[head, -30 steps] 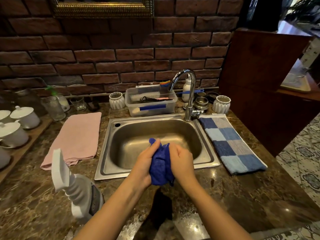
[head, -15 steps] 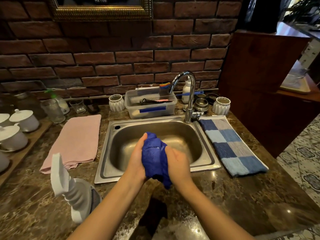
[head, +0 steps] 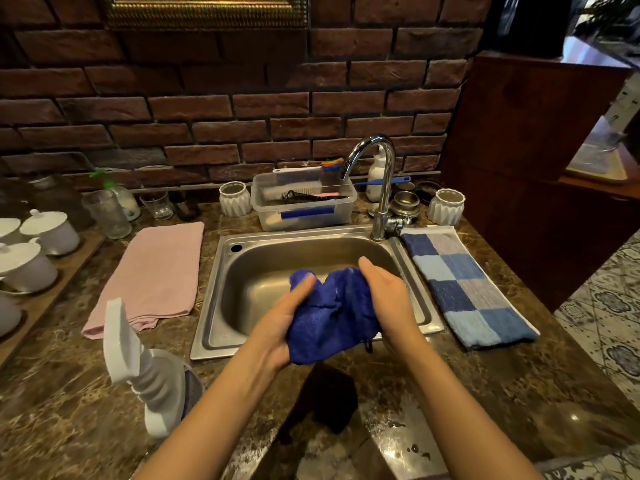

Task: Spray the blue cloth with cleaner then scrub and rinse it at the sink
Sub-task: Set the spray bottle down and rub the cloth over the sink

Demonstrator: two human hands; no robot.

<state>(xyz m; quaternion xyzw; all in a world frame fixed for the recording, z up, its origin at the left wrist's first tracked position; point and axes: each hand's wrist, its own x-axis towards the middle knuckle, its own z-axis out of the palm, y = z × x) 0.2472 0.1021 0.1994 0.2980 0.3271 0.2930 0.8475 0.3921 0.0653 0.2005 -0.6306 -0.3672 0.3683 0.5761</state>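
While the white trigger spray bottle (head: 145, 372) stands aside on the brown marble desk (head: 485, 393) at the left, the bunched deep-blue terry cloth (head: 329, 313) is held over the front rim of the steel sink (head: 211, 327), probably so scrubbing drips fall into the basin. The left hand (head: 280, 320) cups it from below, its slightly blurred fingers curled into the folds. The right hand (head: 388, 299) clasps the other side with fingers wrapped round the fabric and thumb raised, and both forearms reach in from the near edge.

Single head view, wide-angle, facing forward-down, close above sink (head: 209, 306); brick wall (head: 242, 109) beyond.
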